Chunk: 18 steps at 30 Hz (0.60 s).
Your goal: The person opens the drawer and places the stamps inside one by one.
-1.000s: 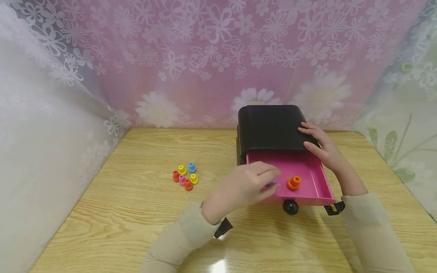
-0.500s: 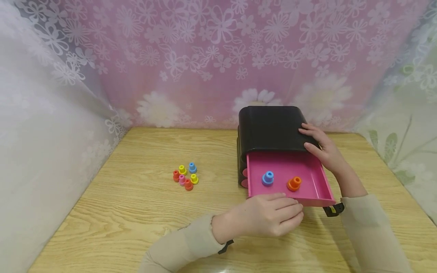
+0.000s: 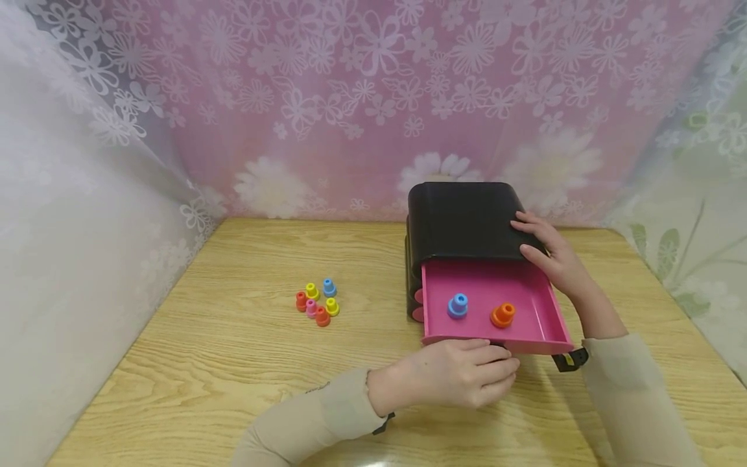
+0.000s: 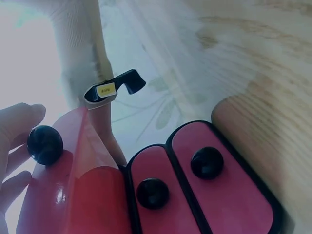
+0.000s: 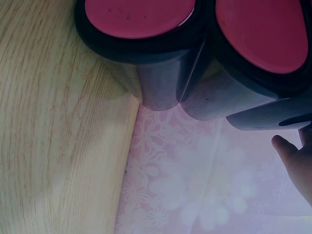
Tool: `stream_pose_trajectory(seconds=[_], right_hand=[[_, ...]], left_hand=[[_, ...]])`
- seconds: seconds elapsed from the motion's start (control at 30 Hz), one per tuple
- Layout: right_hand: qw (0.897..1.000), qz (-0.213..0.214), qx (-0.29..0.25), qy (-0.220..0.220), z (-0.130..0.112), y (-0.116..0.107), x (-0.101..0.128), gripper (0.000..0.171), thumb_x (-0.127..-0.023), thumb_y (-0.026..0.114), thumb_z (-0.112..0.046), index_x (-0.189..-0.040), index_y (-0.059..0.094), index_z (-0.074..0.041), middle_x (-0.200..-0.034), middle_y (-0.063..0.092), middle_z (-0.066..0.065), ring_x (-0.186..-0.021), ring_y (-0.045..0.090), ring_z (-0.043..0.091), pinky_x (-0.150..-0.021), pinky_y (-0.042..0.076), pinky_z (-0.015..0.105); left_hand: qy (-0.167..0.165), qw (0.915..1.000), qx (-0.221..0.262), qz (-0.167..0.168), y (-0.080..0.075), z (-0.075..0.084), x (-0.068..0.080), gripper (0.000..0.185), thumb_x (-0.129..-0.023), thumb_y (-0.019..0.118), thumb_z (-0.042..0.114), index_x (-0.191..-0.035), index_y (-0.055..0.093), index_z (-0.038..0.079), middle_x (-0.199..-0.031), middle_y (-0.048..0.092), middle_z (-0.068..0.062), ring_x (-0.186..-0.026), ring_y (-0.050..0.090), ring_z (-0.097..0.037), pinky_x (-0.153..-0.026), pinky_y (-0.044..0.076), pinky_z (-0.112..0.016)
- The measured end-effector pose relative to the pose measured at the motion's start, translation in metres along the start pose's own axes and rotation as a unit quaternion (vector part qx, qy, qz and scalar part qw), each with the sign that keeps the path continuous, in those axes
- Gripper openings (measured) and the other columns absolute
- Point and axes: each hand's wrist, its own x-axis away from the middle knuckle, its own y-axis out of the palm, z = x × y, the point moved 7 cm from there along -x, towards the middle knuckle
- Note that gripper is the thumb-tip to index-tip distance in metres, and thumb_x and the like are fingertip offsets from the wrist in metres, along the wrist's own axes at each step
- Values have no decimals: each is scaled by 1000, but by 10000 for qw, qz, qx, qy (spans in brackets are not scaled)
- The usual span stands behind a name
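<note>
A black cabinet (image 3: 467,217) has its top pink drawer (image 3: 531,311) pulled out. Inside the drawer stand a blue stepped plastic peg (image 3: 458,305) and an orange one (image 3: 503,314). My left hand (image 3: 458,373) is at the drawer front, its fingers curled round the black drawer knob (image 4: 45,145), which shows between thumb and fingers in the left wrist view. My right hand (image 3: 551,256) rests spread on the cabinet's upper right edge; only its fingers and thumb (image 5: 287,148) show in the right wrist view.
Left of the cabinet, a cluster of several small pegs (image 3: 317,302) in red, yellow, pink and blue stands on the wooden table (image 3: 233,363). Two closed lower drawers (image 4: 214,170) with black knobs sit beneath the open one. A pink flowered curtain (image 3: 350,117) hangs behind.
My left hand let go of the blue peg inside the drawer, drew back over the front and moved down to the knob. The right hand stayed on the cabinet.
</note>
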Motion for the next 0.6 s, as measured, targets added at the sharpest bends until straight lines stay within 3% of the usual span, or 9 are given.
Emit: stream_pose_trajectory(seconds=[0.2,0.4,0.6], right_hand=[[10000,13,-31,47,1,0,1,36,-85,44,7,-120,41,16,-131,26,33,-130,16,11,-103,12,34],[10000,27,-47,73,25,-3,2,38,-85,45,7,-122,43,11,-135,27,28,-129,15,7,-104,11,36],[9997,-100,-104,186,36,-4,1,40,-86,47,1,-126,43,5,-139,26,19,-130,12,8,-104,9,43]], left_hand=[[-21,9998,58,-181,14,5,2,51,-95,16,2,-104,64,18,-111,59,3,-102,53,-10,-90,38,-24],[-98,9988,111,-459,32,11,6,49,-95,17,3,-109,62,17,-116,56,0,-108,49,-14,-94,35,-26],[-95,9992,50,-385,23,6,5,51,-95,15,1,-107,62,16,-114,57,0,-107,50,-13,-93,36,-25]])
